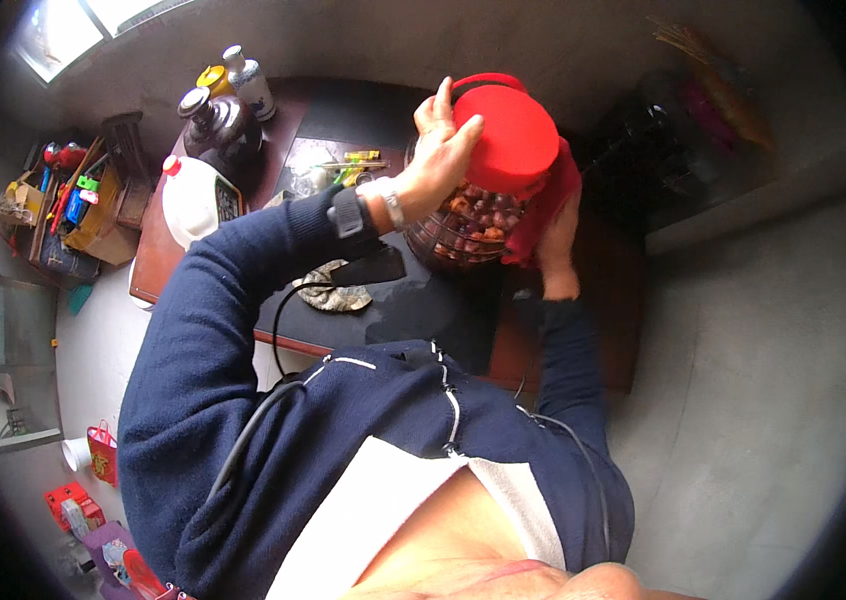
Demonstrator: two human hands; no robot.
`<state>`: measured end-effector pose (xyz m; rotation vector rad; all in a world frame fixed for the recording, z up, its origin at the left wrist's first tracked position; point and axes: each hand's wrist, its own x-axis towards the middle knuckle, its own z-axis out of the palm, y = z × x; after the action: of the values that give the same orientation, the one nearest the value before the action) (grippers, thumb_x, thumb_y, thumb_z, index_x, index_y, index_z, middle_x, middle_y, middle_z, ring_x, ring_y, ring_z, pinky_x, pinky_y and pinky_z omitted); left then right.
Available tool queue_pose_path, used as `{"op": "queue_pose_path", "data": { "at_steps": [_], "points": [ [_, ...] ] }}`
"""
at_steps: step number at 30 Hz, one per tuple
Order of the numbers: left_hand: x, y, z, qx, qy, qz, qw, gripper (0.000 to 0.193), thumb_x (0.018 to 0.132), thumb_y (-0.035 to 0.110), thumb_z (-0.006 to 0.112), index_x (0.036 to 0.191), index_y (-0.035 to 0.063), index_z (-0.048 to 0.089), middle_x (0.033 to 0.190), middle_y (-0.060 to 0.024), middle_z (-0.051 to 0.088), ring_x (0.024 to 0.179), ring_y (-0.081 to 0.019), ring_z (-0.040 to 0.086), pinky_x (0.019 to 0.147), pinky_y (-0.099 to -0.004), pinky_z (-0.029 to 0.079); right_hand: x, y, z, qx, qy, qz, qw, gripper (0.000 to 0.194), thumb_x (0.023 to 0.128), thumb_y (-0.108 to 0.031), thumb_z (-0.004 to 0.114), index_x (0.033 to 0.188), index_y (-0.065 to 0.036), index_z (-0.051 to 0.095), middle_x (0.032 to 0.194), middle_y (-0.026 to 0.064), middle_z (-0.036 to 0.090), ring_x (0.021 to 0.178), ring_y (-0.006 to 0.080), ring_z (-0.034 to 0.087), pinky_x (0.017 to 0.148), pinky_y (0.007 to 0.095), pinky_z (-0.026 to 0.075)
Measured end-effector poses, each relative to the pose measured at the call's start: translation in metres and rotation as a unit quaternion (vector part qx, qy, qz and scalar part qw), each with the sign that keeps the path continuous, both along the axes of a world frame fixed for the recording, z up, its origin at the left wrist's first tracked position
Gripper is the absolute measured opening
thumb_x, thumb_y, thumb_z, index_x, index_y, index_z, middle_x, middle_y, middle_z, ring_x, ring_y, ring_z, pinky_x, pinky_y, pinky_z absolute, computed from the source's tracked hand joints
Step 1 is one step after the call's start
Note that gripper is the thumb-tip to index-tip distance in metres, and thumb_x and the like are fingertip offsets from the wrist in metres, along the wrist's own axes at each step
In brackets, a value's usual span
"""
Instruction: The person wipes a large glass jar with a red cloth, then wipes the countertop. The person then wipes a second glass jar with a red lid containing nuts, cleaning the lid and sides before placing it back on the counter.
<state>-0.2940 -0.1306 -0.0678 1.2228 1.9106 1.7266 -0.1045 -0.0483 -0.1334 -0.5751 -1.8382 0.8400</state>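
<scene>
A large clear jar (468, 225) full of dark reddish fruit stands on the desk, topped by a round red lid (509, 135). My left hand (442, 150) rests at the lid's left edge, thumb on it and fingers raised and spread. On the jar's right side my right hand (559, 240) presses a red cloth (543, 206) against the jar; its fingers are mostly hidden behind the cloth. A crumpled patterned cloth (333, 289) lies on the black desk mat (423, 315) nearer my body.
Left on the desk (149, 262) are a white jug with a red cap (194, 199), a dark glazed bottle (224, 127), a blue-and-white vase (250, 86) and small items. A black cable (280, 315) hangs near my left forearm. Cardboard boxes (104, 236) stand farther left.
</scene>
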Motion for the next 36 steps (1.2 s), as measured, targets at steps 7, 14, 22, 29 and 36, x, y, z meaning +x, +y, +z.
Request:
{"op": "queue_pose_path", "data": {
  "at_steps": [7,14,22,29,36],
  "points": [
    [-0.071,0.012,0.018,-0.073,0.205,-0.179,0.960,0.081,0.082,0.047,0.074,0.137,-0.0018,0.042,0.139,-0.0234,0.040,0.131,-0.0282,0.041,0.107,-0.0371,0.038,-0.003,-0.084,-0.014,0.234,-0.107,-0.171,0.951,0.064,0.079,-0.032,0.073,0.133,-0.007,0.048,0.138,0.0226,0.038,0.126,0.0491,0.036,0.105,0.0577,0.029],
    [-0.081,0.047,0.041,-0.066,0.165,-0.447,0.877,0.077,0.088,0.041,0.065,0.148,0.0049,0.033,0.148,-0.0160,0.037,0.137,-0.0256,0.036,0.114,-0.0356,0.029,-0.033,-0.133,-0.026,0.323,-0.212,-0.073,0.919,0.055,0.080,-0.026,0.074,0.126,-0.007,0.052,0.125,0.0216,0.043,0.118,0.0448,0.043,0.101,0.0547,0.035],
    [-0.060,0.026,0.029,-0.047,0.229,-0.289,0.928,0.078,0.089,0.047,0.060,0.147,0.0025,0.034,0.145,-0.0189,0.040,0.133,-0.0329,0.042,0.108,-0.0372,0.036,-0.030,-0.082,-0.014,0.322,-0.139,-0.218,0.911,0.044,0.082,-0.047,0.063,0.103,-0.010,0.051,0.110,0.0171,0.047,0.106,0.0388,0.046,0.091,0.0504,0.035],
    [-0.033,-0.007,0.026,-0.064,0.334,-0.120,0.933,0.083,0.089,0.057,0.056,0.140,-0.0057,0.038,0.141,-0.0244,0.041,0.117,-0.0407,0.055,0.100,-0.0431,0.045,-0.011,-0.015,-0.021,0.176,-0.051,-0.177,0.967,0.041,0.090,-0.030,0.051,0.118,0.000,0.047,0.118,0.0235,0.047,0.112,0.0435,0.043,0.100,0.0544,0.030],
    [-0.044,-0.024,0.036,-0.036,0.351,-0.144,0.925,0.065,0.087,0.046,0.067,0.126,-0.0027,0.050,0.132,-0.0247,0.045,0.108,-0.0380,0.058,0.089,-0.0415,0.049,-0.004,-0.002,-0.030,0.048,0.018,-0.123,0.991,0.044,0.096,-0.014,0.041,0.136,0.003,0.038,0.136,0.0258,0.039,0.126,0.0433,0.037,0.110,0.0475,0.024]
  ]
}}
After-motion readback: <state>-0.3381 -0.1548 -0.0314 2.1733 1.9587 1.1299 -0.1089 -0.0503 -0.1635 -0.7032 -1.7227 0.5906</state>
